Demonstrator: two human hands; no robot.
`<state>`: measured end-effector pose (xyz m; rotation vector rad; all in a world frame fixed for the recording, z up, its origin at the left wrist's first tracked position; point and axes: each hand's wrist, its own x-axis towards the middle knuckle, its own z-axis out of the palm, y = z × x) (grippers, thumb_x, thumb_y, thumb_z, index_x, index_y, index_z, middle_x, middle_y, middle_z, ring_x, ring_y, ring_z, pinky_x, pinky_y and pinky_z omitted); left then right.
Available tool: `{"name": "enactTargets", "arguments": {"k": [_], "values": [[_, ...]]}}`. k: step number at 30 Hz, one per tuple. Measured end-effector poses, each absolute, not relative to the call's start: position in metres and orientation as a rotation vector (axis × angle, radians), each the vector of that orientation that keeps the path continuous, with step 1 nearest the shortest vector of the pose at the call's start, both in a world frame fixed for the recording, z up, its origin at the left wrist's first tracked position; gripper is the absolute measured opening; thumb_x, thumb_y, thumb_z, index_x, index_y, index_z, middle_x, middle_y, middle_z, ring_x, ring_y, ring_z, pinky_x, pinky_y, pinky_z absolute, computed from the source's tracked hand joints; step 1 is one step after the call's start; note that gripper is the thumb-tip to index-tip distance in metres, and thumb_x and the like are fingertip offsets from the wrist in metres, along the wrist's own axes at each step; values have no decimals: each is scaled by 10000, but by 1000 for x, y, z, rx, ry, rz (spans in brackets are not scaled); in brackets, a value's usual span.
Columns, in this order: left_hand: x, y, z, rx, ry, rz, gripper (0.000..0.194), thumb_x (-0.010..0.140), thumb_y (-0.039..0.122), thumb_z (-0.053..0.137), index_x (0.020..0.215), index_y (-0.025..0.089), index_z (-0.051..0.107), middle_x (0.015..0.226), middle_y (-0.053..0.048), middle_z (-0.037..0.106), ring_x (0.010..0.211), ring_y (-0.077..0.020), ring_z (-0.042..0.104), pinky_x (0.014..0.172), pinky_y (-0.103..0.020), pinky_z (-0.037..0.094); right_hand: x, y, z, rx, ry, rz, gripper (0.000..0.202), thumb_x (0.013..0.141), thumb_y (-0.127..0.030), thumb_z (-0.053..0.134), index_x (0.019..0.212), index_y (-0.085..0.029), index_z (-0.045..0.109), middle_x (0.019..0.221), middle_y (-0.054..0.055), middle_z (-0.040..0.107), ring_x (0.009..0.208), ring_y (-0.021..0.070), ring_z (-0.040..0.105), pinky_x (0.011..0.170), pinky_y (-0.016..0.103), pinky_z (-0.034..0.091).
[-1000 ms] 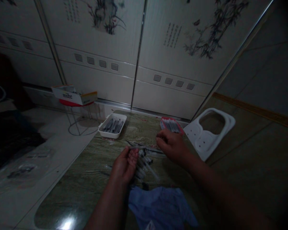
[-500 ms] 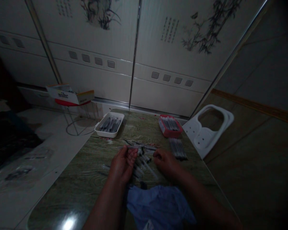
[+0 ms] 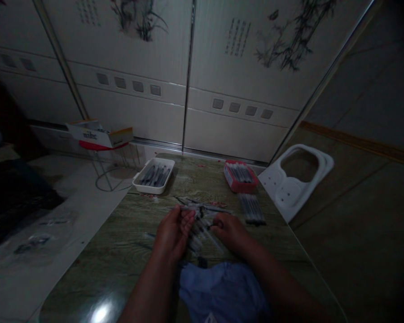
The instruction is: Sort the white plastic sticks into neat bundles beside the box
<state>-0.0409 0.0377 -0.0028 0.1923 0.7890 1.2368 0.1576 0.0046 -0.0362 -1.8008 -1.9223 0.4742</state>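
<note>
My left hand (image 3: 174, 229) is closed around a slim clear pen (image 3: 187, 208), which lies between the thumb and fingers and points to the right. To its right, my right hand (image 3: 228, 229) has its fingers pinched together. A small dark bit shows at those fingertips, too dim to name. Below and between both hands lies a loose pile of clear pens (image 3: 215, 241) with dark parts. Behind the hands, a few more pens (image 3: 218, 209) lie crosswise on the table. A neat row of pens (image 3: 252, 209) with dark ends rests to the right.
A white tray (image 3: 171, 167) of pens stands back left on the table (image 3: 121, 251); a red box (image 3: 243, 186) of pens stands back right. Blue cloth (image 3: 222, 289) is at the near edge. A white folding chair (image 3: 289, 197) and a red stool (image 3: 103, 146) with an open carton (image 3: 97, 133) flank the table.
My right hand has drawn slightly left and down, away from the pens lying crosswise, to the loose pile. My left hand has hardly moved and keeps its pen.
</note>
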Motion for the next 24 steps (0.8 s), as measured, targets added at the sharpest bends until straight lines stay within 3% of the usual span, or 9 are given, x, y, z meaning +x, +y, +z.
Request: {"name": "enactTargets", "arguments": {"k": [4, 12, 17, 24], "values": [[-40, 37, -2, 215, 801, 1228, 121, 969, 161, 526, 862, 133, 575, 702, -60, 668, 650, -136, 709, 604, -202, 583, 158, 0, -33, -1773, -1836, 505, 61, 802, -224, 630, 752, -190, 629, 743, 10, 639, 720, 161, 563, 652, 267, 362], [-33, 31, -5, 312, 783, 1172, 57, 946, 179, 576, 908, 137, 584, 743, -73, 684, 678, -137, 709, 618, -199, 576, 143, -23, 2, -1440, -1048, 1147, 190, 783, -303, 677, 909, -194, 585, 671, -9, 686, 538, 141, 616, 537, 254, 468], [-27, 26, -6, 373, 787, 1129, 63, 921, 201, 621, 936, 145, 595, 778, -72, 693, 703, -148, 713, 637, -215, 581, 141, -29, 1, -1293, -983, 1187, 236, 796, -333, 719, 923, -186, 585, 828, 51, 749, 635, 155, 682, 598, 275, 540], [-24, 23, -5, 425, 833, 1120, 71, 916, 213, 628, 915, 152, 592, 769, -63, 695, 686, -149, 712, 628, -222, 580, 144, -27, -5, -1269, -1064, 1108, 216, 829, -366, 715, 918, -185, 640, 800, 25, 720, 649, 147, 669, 588, 261, 527]]}}
